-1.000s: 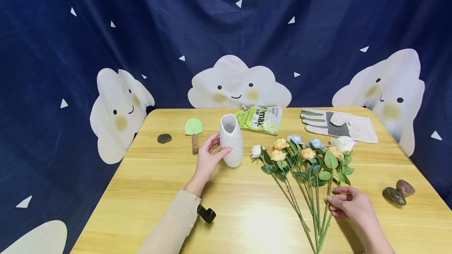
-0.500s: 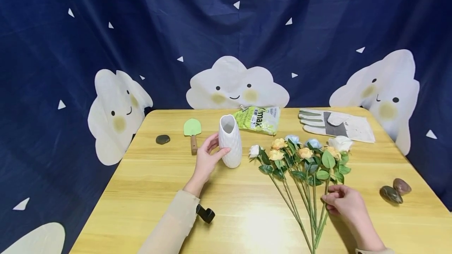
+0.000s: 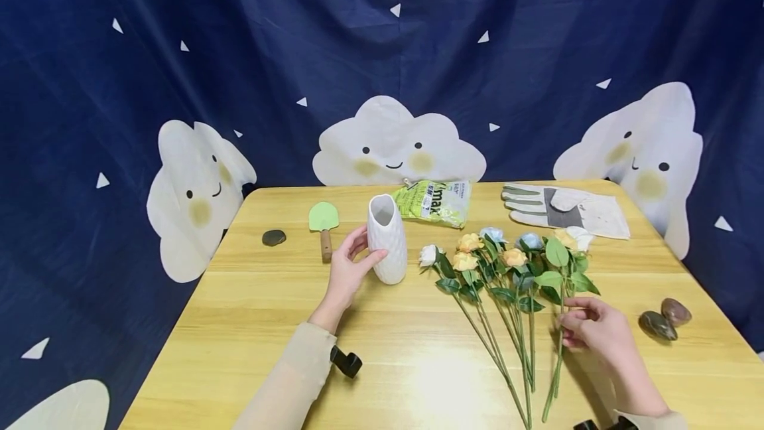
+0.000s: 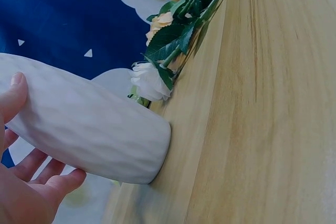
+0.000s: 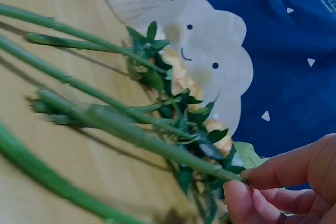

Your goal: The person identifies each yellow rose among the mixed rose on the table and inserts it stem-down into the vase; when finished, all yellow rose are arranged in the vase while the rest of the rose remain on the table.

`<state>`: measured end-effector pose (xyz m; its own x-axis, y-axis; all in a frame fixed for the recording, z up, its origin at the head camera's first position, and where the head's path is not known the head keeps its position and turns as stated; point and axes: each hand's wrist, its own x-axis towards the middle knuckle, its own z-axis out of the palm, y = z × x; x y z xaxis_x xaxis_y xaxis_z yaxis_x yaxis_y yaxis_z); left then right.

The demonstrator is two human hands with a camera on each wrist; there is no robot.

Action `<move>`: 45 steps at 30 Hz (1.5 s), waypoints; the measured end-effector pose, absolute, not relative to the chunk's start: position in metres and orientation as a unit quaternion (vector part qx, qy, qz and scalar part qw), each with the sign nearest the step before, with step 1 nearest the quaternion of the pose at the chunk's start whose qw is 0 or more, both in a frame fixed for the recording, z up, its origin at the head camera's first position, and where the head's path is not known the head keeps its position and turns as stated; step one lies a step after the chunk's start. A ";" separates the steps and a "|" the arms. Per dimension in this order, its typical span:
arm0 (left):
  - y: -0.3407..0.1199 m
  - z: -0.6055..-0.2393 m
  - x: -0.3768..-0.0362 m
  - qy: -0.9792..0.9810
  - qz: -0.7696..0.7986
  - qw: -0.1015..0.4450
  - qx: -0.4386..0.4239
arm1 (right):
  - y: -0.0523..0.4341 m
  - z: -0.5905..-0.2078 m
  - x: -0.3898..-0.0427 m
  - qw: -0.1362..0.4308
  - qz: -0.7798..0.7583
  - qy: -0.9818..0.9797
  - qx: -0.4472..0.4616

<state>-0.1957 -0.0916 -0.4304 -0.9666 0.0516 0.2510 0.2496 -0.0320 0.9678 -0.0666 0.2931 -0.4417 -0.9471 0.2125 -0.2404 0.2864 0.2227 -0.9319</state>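
Note:
A white textured vase stands upright on the table, and my left hand holds its left side between thumb and fingers. The left wrist view shows the thumb on one side of the vase and fingertips on the other. At the right, my right hand pinches a green flower stem between thumb and fingertips. That stem leads up to a yellow rose with green leaves; a white rose is partly hidden behind it. Several yellow, blue and white artificial roses lie beside it, stems toward me.
Behind the vase lies a green and clear plastic bag. A work glove is at the back right, two dark stones at the right. To the left are a green trowel and a single stone.
My right hand has moved slightly left and then back right with the pinched stem, parting it from the other stems. The yellow rose has shifted up. My left hand stays on the vase.

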 end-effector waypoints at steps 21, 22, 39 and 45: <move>-0.086 -0.413 -0.186 -0.720 -0.684 0.052 -0.109 | 0.255 -0.380 -0.123 -0.040 -0.705 0.708 0.013; -0.086 -0.413 -0.185 -0.720 -0.683 0.052 -0.110 | 0.250 -0.376 -0.127 -0.043 -0.707 0.706 0.005; -0.086 -0.415 -0.186 -0.729 -0.672 0.052 -0.116 | 0.182 -0.314 -0.179 -0.098 -0.769 0.626 -0.086; -0.087 -0.414 -0.186 -0.733 -0.668 0.054 -0.115 | 0.159 -0.297 -0.194 -0.117 -0.779 0.598 -0.144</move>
<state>-0.1864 -0.0866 -0.4141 -0.9675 0.0970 0.2335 0.2415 0.0816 0.9670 -0.1940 0.1595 -0.2975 -0.9309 0.0097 0.3652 -0.3553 -0.2567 -0.8988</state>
